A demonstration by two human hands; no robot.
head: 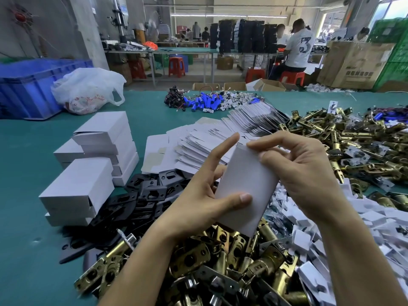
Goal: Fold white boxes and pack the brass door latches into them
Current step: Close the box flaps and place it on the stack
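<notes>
The white box (246, 191) is held above the heaped brass door latches (231, 261), tilted. The left hand (198, 202) clamps its lower body to steady it, while the right hand (302, 164) pinches the top edge, apparently tucking the flap. Finished boxes (95, 155) are stacked on the surface (28, 173) to the left.

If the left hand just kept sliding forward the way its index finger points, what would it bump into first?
Probably the fanned spread of flat unfolded box blanks on the green table, just beyond the left hand holding the white box. Depth is hard to judge, since the hand sits above the table.
</notes>
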